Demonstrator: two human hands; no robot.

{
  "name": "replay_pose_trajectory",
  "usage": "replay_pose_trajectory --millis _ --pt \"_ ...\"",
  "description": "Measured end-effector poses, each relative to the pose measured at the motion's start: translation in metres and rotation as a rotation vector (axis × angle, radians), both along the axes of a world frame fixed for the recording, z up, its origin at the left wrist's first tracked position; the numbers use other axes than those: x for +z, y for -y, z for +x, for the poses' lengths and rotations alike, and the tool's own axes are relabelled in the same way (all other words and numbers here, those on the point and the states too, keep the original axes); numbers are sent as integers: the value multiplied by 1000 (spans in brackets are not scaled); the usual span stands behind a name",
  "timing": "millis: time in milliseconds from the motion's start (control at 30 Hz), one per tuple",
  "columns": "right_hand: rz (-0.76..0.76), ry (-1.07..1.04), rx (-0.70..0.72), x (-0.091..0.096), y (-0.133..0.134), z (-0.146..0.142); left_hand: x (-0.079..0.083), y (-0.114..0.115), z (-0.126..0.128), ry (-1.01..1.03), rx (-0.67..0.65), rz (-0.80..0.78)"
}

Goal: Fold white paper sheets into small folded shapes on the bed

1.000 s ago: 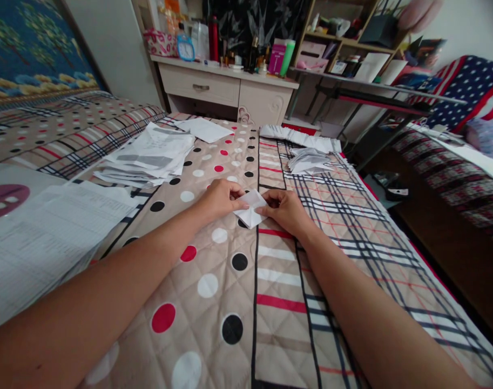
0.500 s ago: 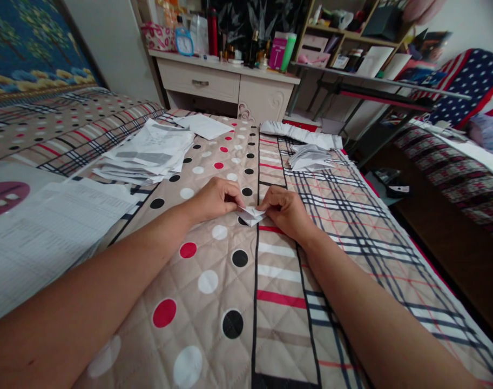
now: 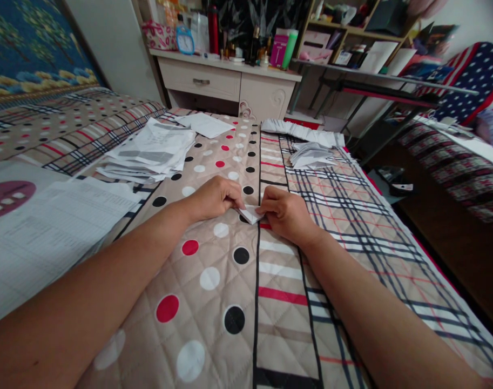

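Note:
A small folded piece of white paper point(image 3: 251, 214) lies between my two hands on the quilted bedspread point(image 3: 214, 335). My left hand point(image 3: 222, 198) pinches its left end between thumb and fingers. At its right end, my right hand point(image 3: 283, 212) has its fingers closed on the paper's edge. Both forearms reach in from the bottom corners, low over the bed. Beyond my right hand sits a small pile of folded white papers point(image 3: 311, 155). A thicker stack of printed sheets point(image 3: 149, 151) lies beyond my left hand.
Printed sheets point(image 3: 60, 232) cover the bed's left side. A single white sheet point(image 3: 208, 125) and a long row of folded paper point(image 3: 301, 133) lie at the far end. Behind stands a white dresser point(image 3: 197, 81) with bottles and a blue clock point(image 3: 184, 40).
The folded paper has tilted slightly and looks flatter between my fingers. My right fingers have shifted a little on its edge. The whole view has moved slightly.

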State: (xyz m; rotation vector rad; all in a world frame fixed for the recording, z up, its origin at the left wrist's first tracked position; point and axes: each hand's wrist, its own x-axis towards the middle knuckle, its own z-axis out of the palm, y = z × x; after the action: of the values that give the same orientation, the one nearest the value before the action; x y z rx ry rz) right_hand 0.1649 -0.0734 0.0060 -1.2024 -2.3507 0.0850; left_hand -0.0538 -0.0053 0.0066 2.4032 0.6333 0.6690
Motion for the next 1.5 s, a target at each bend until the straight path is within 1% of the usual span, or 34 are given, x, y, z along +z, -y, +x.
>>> replay_pose_trajectory --millis 167,267,433,533,633,733,833,1000,1133,1233,1333,1433,1500 --pt "9 55 -16 3 2 -1 -2 -1 -2 -22 -29 45" --pt "11 95 -32 6 4 -3 -2 -1 -2 -14 -30 39" --pt "3 90 -55 6 5 -3 -1 -2 -4 46 17 -87" --pt "-31 -2 -87 2 2 -1 -3 -5 -8 92 51 -194" --pt "-85 -129 -121 -3 -2 2 -7 -8 -11 121 126 -267" --pt "-114 -195 -125 -7 -5 4 -9 -11 -13 141 153 -198" --pt "-122 -223 -124 -9 -7 5 -8 -15 -15 120 118 -122" --pt "-130 -242 -125 -9 -7 5 -3 -18 -19 42 88 -114" --pt "-135 -249 -129 -9 -7 4 -1 -18 -21 -4 107 -130" --pt "-142 -243 -139 -8 -6 4 0 -17 -22 -30 129 -113" --pt "-146 -238 -150 -7 -6 3 -2 -15 -22 -46 179 -103" --pt "-147 -224 -149 -6 -6 3 -2 -11 -17 -79 280 -129" --pt "-148 -215 -147 -6 -6 3 -1 -7 -12 -108 351 -117"
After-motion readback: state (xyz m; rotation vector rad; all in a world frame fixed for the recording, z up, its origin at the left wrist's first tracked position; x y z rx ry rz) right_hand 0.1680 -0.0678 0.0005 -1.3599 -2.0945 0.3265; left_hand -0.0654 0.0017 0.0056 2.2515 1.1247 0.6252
